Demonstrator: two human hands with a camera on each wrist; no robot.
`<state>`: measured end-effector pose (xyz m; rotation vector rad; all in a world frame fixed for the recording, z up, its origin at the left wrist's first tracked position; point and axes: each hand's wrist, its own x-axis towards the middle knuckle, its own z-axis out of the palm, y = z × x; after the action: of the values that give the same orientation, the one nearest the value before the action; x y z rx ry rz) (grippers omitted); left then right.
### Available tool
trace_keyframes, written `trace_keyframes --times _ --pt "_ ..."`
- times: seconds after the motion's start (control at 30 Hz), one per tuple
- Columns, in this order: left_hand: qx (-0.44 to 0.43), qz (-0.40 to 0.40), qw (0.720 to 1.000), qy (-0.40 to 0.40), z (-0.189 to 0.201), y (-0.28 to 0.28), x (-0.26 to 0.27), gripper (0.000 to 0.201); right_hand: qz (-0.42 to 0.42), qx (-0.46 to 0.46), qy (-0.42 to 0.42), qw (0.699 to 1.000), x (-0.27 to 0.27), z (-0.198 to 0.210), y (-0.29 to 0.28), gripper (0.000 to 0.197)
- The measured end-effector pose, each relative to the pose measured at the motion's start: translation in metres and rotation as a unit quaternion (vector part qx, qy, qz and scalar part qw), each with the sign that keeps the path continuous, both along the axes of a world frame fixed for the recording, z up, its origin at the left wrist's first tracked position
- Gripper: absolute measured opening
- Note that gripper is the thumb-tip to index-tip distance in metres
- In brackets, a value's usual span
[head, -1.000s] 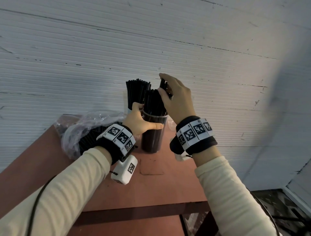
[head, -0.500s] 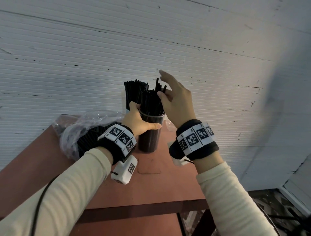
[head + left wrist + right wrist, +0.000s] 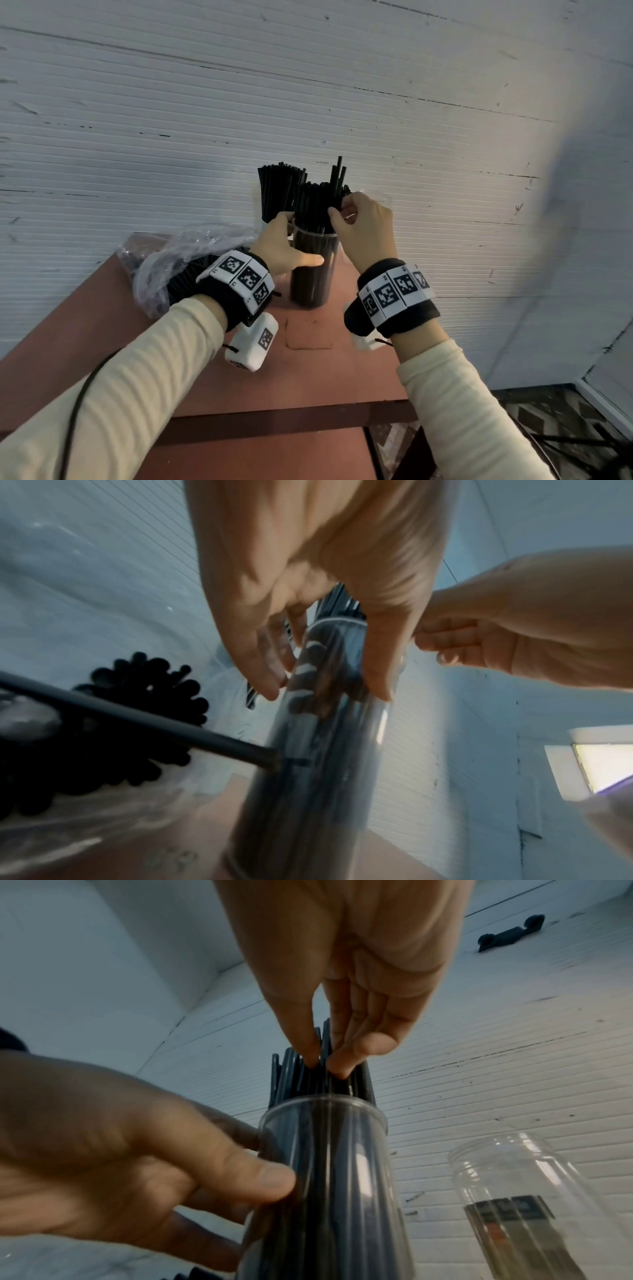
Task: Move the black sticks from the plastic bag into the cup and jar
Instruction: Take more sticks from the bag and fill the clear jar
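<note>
A tall clear cup (image 3: 313, 274) packed with black sticks (image 3: 313, 205) stands on the red-brown table (image 3: 308, 370). My left hand (image 3: 291, 246) grips the cup's upper wall, thumb in front; the left wrist view shows its fingers (image 3: 260, 674) round the cup (image 3: 308, 777). My right hand (image 3: 342, 210) pinches a few sticks that stand taller than the rest, thumb and fingertips (image 3: 342, 1066) meeting above the cup's rim (image 3: 323, 1104). A second bundle of sticks (image 3: 279, 192) stands in a container behind. The crumpled plastic bag (image 3: 178, 260) with more sticks (image 3: 137, 691) lies at left.
A clear empty jar (image 3: 534, 1191) with a threaded neck and a dark label stands right of the cup, close to the white ribbed wall (image 3: 342, 102). The table's front edge (image 3: 274, 418) and right edge drop to a patterned floor (image 3: 548, 421).
My right hand came down from resting open over the stick tops; its fingers now pinch a few sticks that poke up higher. The left hand keeps its grip on the cup.
</note>
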<state>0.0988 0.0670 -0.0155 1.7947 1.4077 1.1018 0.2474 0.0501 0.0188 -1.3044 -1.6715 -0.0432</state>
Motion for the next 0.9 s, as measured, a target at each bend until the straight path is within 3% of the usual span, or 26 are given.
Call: trace_keyframes --times 0.17,0.3,0.57,0.9 --pt "0.006 -0.005 0.999 0.037 -0.007 0.009 -0.005 0.08 0.028 -0.005 0.005 1.0 0.002 0.006 -0.002 0.006" --pt "0.011 -0.02 0.997 0.077 -0.003 0.011 -0.004 0.071 0.043 -0.027 0.004 0.999 0.006 0.01 -0.002 0.02" --pt "0.024 -0.025 0.995 0.095 -0.003 0.012 -0.006 0.073 0.1 -0.06 0.044 0.992 0.004 0.015 0.003 0.017" --pt "0.011 -0.008 0.995 0.102 0.001 0.009 -0.002 0.075 0.117 -0.019 0.107 0.987 0.008 0.007 -0.005 0.014"
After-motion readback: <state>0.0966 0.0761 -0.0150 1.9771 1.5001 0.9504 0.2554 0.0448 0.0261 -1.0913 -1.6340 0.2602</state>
